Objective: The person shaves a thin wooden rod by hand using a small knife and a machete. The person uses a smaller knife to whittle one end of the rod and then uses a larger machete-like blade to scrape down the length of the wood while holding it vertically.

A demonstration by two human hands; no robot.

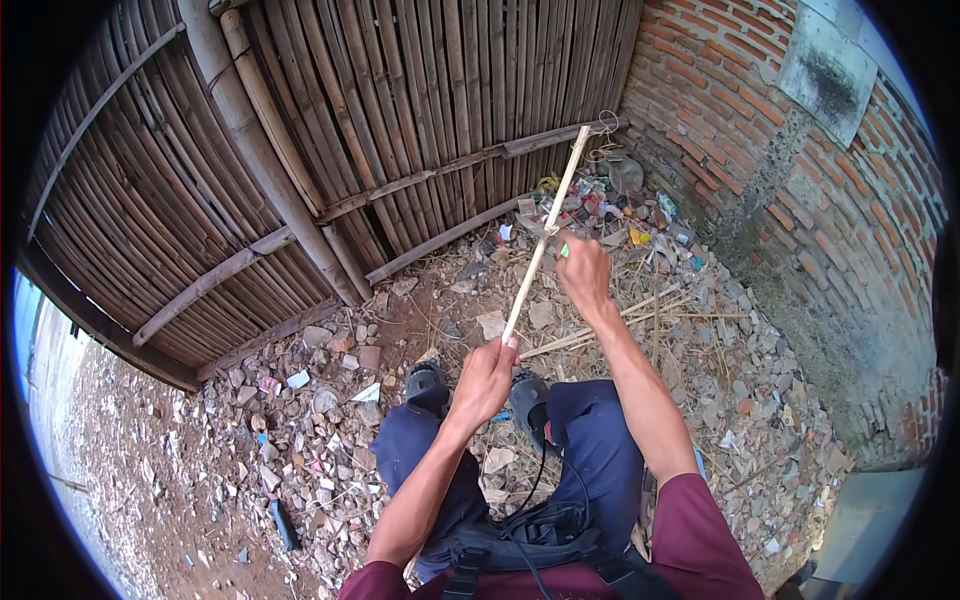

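My left hand (484, 378) is closed around the near end of a long, pale bamboo stick (532, 272), thumb laid along it. The stick slants up and away to the right, its far end in front of the woven fence. About halfway along, a small pale curl or shaving (551, 230) sticks out from it. Right beside that spot is my right hand (584, 268), its fingers closed in a fist. A bright green bit shows at the fingers; the rest of what they hold is hidden, and I cannot make out its kind.
Several pale bamboo strips (600, 330) lie on the stony ground beyond my knees. A bamboo fence (420, 90) stands ahead and left, a brick wall (720, 130) to the right. Litter (610, 200) is heaped in their corner. My shoes (530, 400) rest among stones.
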